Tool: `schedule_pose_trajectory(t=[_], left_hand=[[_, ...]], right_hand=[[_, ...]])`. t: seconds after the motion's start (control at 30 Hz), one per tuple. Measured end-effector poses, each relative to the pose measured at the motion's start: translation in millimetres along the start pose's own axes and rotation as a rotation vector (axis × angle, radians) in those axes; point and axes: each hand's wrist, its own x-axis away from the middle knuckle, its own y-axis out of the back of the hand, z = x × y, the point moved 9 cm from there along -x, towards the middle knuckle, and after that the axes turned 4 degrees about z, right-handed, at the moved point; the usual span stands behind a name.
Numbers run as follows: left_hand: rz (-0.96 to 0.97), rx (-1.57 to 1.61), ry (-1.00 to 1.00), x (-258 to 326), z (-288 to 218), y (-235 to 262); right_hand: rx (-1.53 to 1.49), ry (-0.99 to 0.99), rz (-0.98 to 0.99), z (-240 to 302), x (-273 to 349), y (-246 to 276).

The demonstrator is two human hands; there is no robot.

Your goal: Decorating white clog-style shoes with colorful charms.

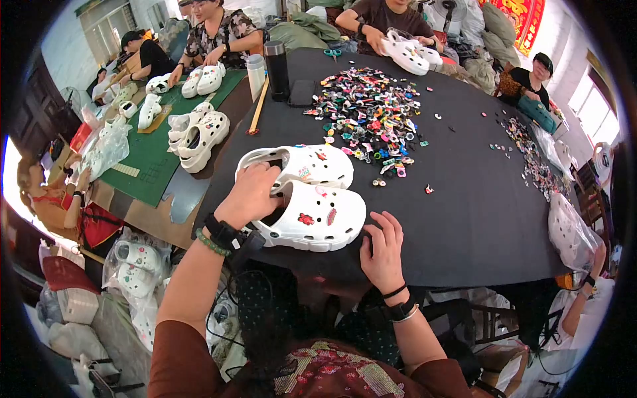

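Note:
A pair of white clogs lies side by side on the black table, toes to the right. The near clog [325, 215] carries red charms and a pink one; the far clog [318, 164] has small coloured charms too. My left hand [251, 194] grips the pair at the heel end, its fingers reaching into the openings, where the tips are hidden. Just right of the near clog's toe, my right hand [383, 251] rests at the table's front edge, fingers slightly bent and apart, with nothing seen in it. Beyond the clogs spreads a heap of colourful shoe charms [371, 109].
A black bottle [277, 71], a white bottle [256, 76], a phone [302, 93] and a wooden stick [259, 109] lie or stand far left. More white clogs [199, 136] sit left, by a green mat [149, 166]. Co-workers surround the tables; one holds white clogs [406, 54] opposite.

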Motion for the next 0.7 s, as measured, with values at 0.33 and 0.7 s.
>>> schedule_pose_trajectory(t=[0.33,0.7], left_hand=[[-0.065,0.032,-0.002,6,-1,0],[-0.138,0.007,-0.036,15,-16,6]], right_hand=[[-0.015,0.006,0.01,2,-1,-1],[-0.041,0.017,-0.031,3,1,1]])
